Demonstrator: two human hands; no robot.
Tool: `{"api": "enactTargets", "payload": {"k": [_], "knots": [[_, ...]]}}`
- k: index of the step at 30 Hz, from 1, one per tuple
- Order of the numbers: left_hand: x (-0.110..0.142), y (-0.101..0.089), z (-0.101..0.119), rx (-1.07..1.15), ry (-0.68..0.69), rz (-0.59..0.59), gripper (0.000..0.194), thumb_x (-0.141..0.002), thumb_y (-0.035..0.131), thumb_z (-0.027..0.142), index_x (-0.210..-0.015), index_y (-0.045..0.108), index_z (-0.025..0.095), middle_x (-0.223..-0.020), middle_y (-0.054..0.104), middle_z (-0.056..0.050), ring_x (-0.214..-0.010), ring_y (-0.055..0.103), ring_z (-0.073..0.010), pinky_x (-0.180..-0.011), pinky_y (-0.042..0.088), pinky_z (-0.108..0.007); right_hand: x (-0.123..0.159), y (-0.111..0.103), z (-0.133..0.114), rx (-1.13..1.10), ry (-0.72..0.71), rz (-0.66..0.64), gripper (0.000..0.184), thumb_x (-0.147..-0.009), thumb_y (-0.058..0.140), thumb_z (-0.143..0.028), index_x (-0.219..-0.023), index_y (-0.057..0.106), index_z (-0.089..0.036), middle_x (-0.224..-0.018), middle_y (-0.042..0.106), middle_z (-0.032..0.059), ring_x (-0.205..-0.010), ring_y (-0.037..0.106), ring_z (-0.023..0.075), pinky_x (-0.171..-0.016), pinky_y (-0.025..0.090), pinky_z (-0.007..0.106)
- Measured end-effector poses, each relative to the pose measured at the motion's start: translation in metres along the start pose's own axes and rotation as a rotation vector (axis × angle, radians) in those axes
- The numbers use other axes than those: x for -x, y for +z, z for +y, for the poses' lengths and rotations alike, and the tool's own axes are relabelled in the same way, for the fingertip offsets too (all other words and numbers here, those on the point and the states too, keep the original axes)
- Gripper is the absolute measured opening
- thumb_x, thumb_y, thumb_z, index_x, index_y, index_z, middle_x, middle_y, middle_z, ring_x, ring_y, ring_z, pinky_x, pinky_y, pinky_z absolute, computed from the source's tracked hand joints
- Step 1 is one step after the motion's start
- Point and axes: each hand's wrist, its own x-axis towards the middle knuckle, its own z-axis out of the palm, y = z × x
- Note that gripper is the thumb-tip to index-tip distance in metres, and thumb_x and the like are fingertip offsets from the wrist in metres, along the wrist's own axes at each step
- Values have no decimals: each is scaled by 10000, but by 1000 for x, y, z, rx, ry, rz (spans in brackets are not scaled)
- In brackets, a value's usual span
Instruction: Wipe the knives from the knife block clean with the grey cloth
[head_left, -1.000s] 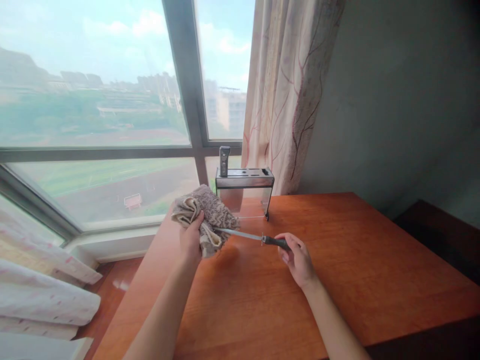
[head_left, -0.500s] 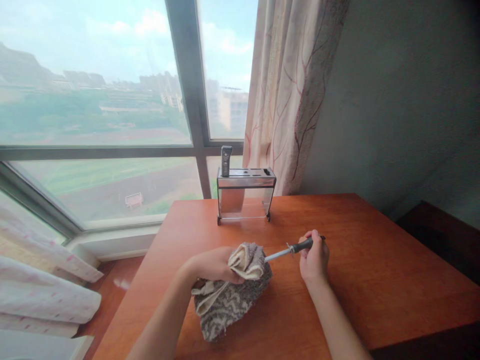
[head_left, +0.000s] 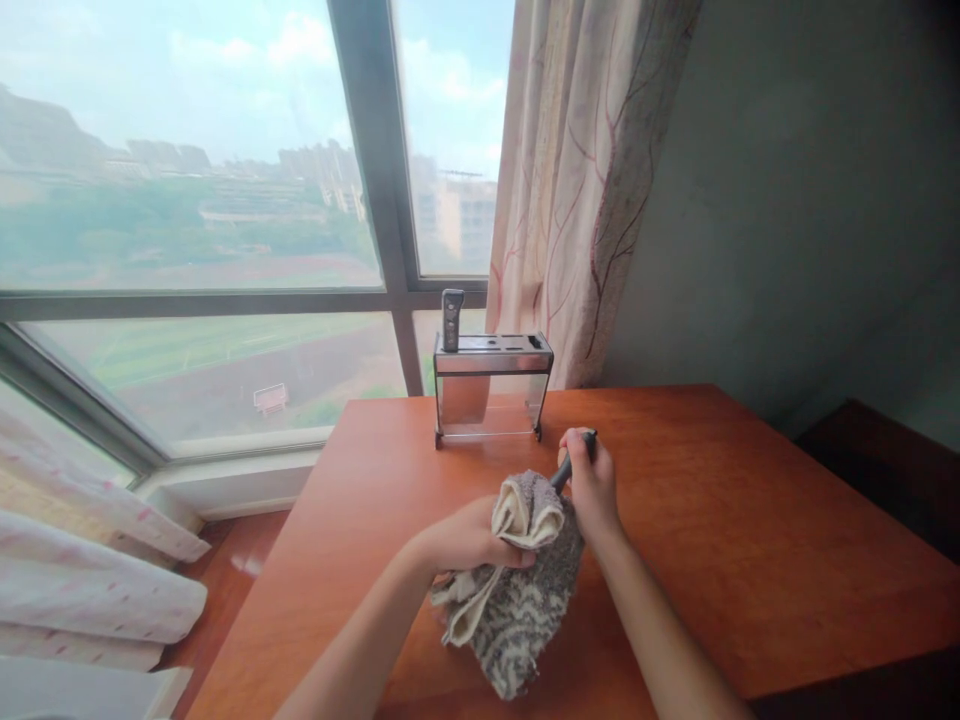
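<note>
My left hand [head_left: 469, 537] is closed on a grey and cream patterned towel [head_left: 521, 610], whose upper part is bunched in a roll and whose lower part hangs down over the table. My right hand [head_left: 595, 485] grips the black handle of a sharpening steel [head_left: 564, 472], tilted down toward the towel. The steel's rod is hidden behind or inside the towel's folds. Beyond both hands stands a clear-sided knife block [head_left: 491, 365] with a slotted metal top. One large knife with a dark handle [head_left: 451, 320] sits upright in its left slot.
The brown wooden table [head_left: 720, 540] spreads around the hands. Behind it are a large window with a grey frame [head_left: 379, 150] and a patterned curtain [head_left: 577, 180]. A dark piece of furniture [head_left: 870, 450] stands at the right.
My right hand has moved left and slightly up, bringing the steel's handle to the towel and covering the rod that showed before. My left hand and the towel have shifted right.
</note>
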Motion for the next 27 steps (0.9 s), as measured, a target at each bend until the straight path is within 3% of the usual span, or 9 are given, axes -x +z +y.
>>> {"api": "enactTargets", "payload": {"k": [4, 8, 12, 18, 20, 27], "knots": [[-1, 3, -1, 101, 9, 45, 518, -635, 705, 222, -1138, 600, 150, -1095, 635, -51, -1016, 537, -249, -913, 397, -321, -2, 6, -16, 74, -71, -43, 379, -778, 551, -554, -711, 544, -181, -586, 481, -22, -531, 419, 115, -478, 339, 232], [2, 0, -2, 84, 3, 32, 511, -625, 714, 224, -1119, 607, 156, -1062, 642, -43, -982, 548, -239, -899, 402, -317, -13, -6, -24, 63, -85, -53, 372, -770, 576, -540, -713, 555, -173, -591, 467, -22, -521, 402, 105, -448, 317, 220], [2, 0, -5, 26, -17, 1, 417, -623, 719, 266, -1017, 638, 159, -956, 653, -25, -912, 560, -225, -853, 423, -310, -35, -28, -27, -5, -50, 125, 400, -754, 592, -558, -692, 529, -168, -568, 407, -46, -469, 338, 76, -394, 241, 195], [-2, 3, -6, 58, -16, 78, 393, -617, 716, 238, -991, 629, 154, -921, 643, -22, -884, 550, -220, -828, 420, -307, -55, -38, -32, 40, -123, 295, 410, -756, 586, -565, -697, 532, -163, -606, 450, -33, -496, 372, 81, -411, 282, 199], [-2, 4, -5, 134, -19, 76, 368, -618, 711, 220, -969, 624, 151, -896, 636, -20, -862, 547, -212, -813, 419, -300, -51, -30, -32, 72, -140, 257, 399, -766, 583, -554, -704, 530, -163, -616, 447, -32, -521, 384, 88, -433, 303, 203], [-3, 13, -1, 367, -13, 174, 386, -621, 716, 183, -992, 611, 163, -949, 635, -24, -895, 553, -214, -869, 404, -316, -28, 4, -34, 122, -110, -56, 364, -798, 558, -522, -689, 486, -183, -596, 401, -42, -532, 361, 96, -464, 320, 205]]}}
